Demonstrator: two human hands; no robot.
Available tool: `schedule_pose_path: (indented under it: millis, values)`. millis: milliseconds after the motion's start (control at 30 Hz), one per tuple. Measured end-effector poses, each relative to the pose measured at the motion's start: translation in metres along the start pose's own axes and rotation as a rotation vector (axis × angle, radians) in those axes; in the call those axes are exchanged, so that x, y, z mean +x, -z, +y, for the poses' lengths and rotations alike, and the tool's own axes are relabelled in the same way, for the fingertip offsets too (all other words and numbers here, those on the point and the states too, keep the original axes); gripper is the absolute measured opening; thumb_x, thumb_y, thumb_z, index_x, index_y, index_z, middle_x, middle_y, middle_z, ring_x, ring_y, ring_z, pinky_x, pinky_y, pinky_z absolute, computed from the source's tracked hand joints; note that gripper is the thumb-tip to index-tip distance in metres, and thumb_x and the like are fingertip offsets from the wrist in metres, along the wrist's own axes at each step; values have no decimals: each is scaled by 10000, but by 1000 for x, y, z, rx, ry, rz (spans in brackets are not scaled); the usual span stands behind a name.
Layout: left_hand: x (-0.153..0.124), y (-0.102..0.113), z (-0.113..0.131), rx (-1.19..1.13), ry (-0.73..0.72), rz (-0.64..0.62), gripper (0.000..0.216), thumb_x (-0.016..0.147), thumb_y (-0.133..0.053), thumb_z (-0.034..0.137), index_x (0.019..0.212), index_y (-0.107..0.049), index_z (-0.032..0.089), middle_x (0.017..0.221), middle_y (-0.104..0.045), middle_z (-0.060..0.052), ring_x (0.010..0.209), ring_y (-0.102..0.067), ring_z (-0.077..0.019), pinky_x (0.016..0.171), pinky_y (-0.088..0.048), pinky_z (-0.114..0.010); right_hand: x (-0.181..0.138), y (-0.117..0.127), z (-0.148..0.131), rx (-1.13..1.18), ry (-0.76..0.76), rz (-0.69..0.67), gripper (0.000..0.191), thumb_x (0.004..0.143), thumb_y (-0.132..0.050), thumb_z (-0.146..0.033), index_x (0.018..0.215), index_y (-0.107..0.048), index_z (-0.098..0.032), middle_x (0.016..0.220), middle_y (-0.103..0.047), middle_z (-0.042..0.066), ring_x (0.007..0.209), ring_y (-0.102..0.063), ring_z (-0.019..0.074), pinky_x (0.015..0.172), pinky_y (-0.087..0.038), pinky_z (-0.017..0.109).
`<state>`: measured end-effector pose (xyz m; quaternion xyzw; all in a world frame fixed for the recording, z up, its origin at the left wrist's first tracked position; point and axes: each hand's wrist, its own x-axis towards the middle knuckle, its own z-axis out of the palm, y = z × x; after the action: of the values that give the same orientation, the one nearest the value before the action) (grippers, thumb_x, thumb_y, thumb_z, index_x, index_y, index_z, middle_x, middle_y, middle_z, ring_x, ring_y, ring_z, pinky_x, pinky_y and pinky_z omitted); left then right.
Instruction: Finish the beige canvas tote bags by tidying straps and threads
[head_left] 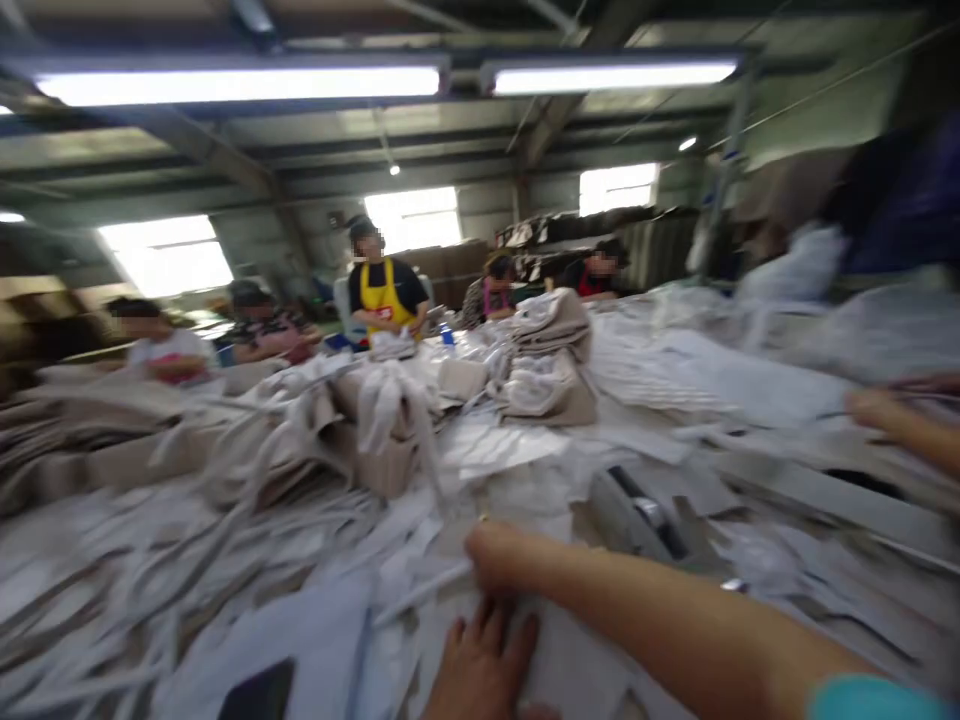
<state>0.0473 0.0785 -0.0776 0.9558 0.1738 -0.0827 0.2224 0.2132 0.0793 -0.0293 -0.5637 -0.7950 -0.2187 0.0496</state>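
Observation:
My left hand (480, 665) rests palm down on the white sheets (577, 650) at the bottom middle, its fingers spread and blurred. Just beyond its fingertips, my right hand (510, 555) is bent downward and looks curled. Its fingertips are hidden, so what it pinches cannot be made out. A narrow white strip (424, 592) runs leftward from beside the right hand. To the right of that hand lies a grey and black device (637, 510) with a shiny metal part. A dark flat object (259, 690), perhaps a phone, lies left of my left hand.
White and beige cloth covers the table, with folded beige stacks (551, 395) ahead and a beige heap (112, 460) at left. Another person's arm (900, 425) reaches in from the right. Several people, one in a yellow apron (382, 295), work across the table. Lamps hang overhead.

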Motion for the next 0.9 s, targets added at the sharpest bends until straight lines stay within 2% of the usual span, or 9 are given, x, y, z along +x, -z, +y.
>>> schedule_pose_path:
  millis: [67, 133, 200, 300, 433, 500, 600, 767, 900]
  values:
    - [-35, 0, -3, -72, 7, -7, 812, 879, -428, 763, 1572, -294, 360, 1639, -313, -108, 1495, -245, -439, 1155, -243, -712, 22, -24, -16, 214, -50, -223, 281, 969, -630, -372, 1113, -669, -133, 1068, -690, 69, 857, -676, 177, 752, -598, 341]
    - [-48, 6, 3, -99, 24, 30, 796, 902, -374, 760, 1570, -298, 335, 1638, -298, -137, 1496, -241, -438, 1166, -197, -715, 40, -38, -21, 367, -130, -425, 246, 976, -633, -356, 1106, -648, -148, 1043, -690, 56, 843, -678, 166, 720, -596, 331]
    - [-49, 12, 9, -134, 26, 40, 803, 908, -354, 768, 1570, -300, 316, 1641, -283, -151, 1498, -232, -443, 1171, -187, -708, 56, -41, -21, 471, -226, -530, 233, 981, -618, -367, 1039, -669, -147, 976, -695, 38, 802, -671, 156, 721, -590, 327]
    - [-49, 16, 15, -159, 8, 43, 821, 905, -356, 779, 1569, -306, 299, 1637, -286, -162, 1496, -235, -446, 1175, -192, -701, 80, -34, -21, 617, -334, -537, 269, 981, -604, -407, 1020, -672, -149, 956, -698, 33, 803, -668, 163, 737, -577, 341]
    - [-49, 13, 12, -141, -6, 44, 809, 918, -364, 752, 1570, -305, 277, 1624, -310, -177, 1494, -237, -451, 1170, -202, -706, 92, -25, -22, 786, -381, -436, 331, 996, -546, -406, 1145, -674, -139, 1016, -723, 86, 911, -663, 192, 795, -523, 319]
    - [-47, 11, 10, -124, -8, 40, 802, 923, -361, 740, 1571, -306, 270, 1622, -310, -186, 1493, -241, -453, 1165, -208, -710, 76, -24, -20, 858, -360, -433, 341, 1016, -481, -367, 1183, -682, -148, 979, -742, 84, 886, -661, 181, 771, -496, 275]
    - [-41, 7, 9, -91, 8, 30, 800, 915, -391, 729, 1573, -303, 282, 1623, -308, -186, 1486, -258, -455, 1152, -222, -722, 29, -24, -16, 931, -290, -518, 307, 988, -479, -282, 1152, -723, -190, 842, -749, 35, 744, -654, 154, 680, -474, 234]
    - [-34, 5, 10, -58, -13, 62, 789, 922, -431, 685, 1583, -277, 283, 1628, -300, -180, 1495, -268, -403, 1175, -226, -679, -52, -29, -3, 894, -242, -536, 245, 882, -575, -193, 1016, -781, -199, 1008, -715, 80, 927, -651, 193, 847, -465, 263]
    - [-32, 6, 14, -31, 25, 42, 773, 911, -449, 694, 1563, -337, 296, 1606, -333, -190, 1474, -306, -411, 1168, -250, -670, -78, -37, 4, 813, -285, -492, 236, 868, -565, -191, 927, -793, -187, 972, -654, 102, 892, -636, 209, 841, -457, 289]
